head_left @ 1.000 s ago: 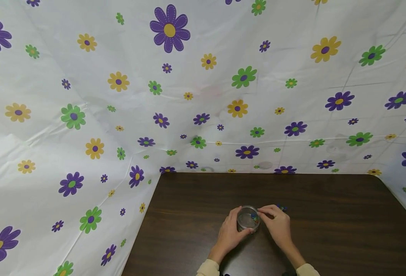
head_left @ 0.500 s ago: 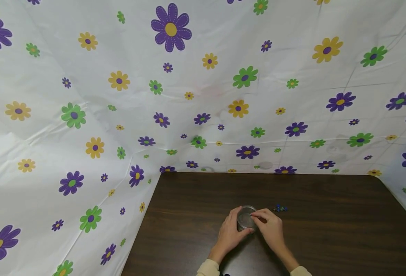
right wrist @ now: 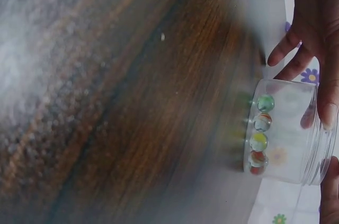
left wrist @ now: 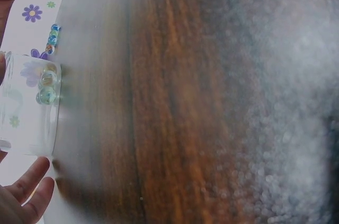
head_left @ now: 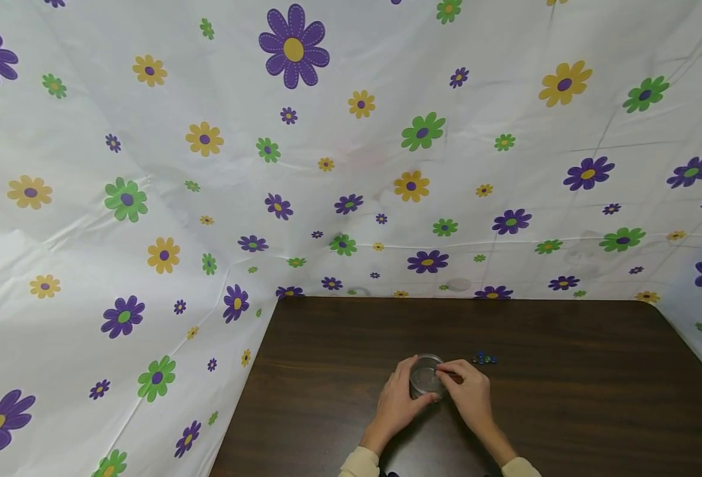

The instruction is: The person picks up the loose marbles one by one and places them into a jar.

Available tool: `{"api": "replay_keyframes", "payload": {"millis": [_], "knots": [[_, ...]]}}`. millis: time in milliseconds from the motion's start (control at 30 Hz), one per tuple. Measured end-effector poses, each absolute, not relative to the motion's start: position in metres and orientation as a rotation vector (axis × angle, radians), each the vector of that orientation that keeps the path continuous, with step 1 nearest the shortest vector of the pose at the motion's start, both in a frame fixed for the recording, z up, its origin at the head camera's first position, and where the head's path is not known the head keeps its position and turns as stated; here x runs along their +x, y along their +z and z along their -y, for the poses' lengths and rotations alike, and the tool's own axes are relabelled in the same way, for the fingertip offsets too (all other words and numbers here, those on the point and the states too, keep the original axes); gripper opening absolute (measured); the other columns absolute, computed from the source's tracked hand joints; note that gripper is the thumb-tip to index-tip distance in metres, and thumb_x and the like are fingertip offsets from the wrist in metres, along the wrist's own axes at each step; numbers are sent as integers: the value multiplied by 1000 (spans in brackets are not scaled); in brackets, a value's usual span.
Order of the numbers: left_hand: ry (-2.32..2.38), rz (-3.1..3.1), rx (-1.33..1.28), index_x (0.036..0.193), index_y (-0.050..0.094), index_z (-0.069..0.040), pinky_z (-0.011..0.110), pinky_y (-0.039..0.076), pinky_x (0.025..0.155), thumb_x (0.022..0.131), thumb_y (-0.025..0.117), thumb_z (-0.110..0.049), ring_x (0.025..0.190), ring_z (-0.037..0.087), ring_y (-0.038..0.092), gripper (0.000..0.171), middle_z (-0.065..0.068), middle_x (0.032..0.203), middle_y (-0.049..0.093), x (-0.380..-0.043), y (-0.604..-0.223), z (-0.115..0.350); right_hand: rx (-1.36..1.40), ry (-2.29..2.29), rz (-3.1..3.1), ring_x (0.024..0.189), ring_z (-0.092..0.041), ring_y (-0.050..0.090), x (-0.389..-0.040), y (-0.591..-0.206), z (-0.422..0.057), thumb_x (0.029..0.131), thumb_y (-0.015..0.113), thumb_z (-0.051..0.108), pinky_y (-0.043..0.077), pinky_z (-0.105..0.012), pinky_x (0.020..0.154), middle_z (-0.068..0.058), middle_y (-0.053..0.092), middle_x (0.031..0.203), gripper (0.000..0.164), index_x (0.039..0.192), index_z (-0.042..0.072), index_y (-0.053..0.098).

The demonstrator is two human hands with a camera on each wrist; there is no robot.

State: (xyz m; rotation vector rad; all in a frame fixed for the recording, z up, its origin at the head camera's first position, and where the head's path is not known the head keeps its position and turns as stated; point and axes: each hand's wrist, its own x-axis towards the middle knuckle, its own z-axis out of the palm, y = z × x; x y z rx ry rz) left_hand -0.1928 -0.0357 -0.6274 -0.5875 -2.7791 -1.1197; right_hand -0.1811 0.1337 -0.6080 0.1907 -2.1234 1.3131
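My left hand grips a clear round jar around its side, thumb in front and fingers behind. The jar stands upright on the table. Through its wall, in the right wrist view, several glass marbles show along the bottom. My right hand is at the jar's mouth from the right, thumb and forefinger close together over the rim. Whether a marble is between these fingertips, I cannot tell. Behind the right hand lies a small group of loose marbles, also visible as a row of marbles in the left wrist view.
A dark wood-grain table carries everything. White sheeting printed with purple, green and yellow flowers hangs along the table's back and sides. A small dark thing shows at the bottom edge, near the left sleeve.
My right hand has moved left, from the jar's right rim to over its mouth, uncovering the loose marbles behind. My left hand keeps its grip on the jar.
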Motion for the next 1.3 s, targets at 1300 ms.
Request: {"api": "replay_keyframes", "payload": {"millis": [1300], "knots": [[-1156, 2810, -657, 155, 43, -16, 43, 50, 100, 90, 79, -49, 130, 25, 56, 80, 1, 150, 52, -199, -626, 43, 160, 1294, 2158, 69, -2, 62, -182, -607, -139, 71, 87, -15, 47, -10, 62, 3, 71, 82, 24, 84, 3, 79]]}}
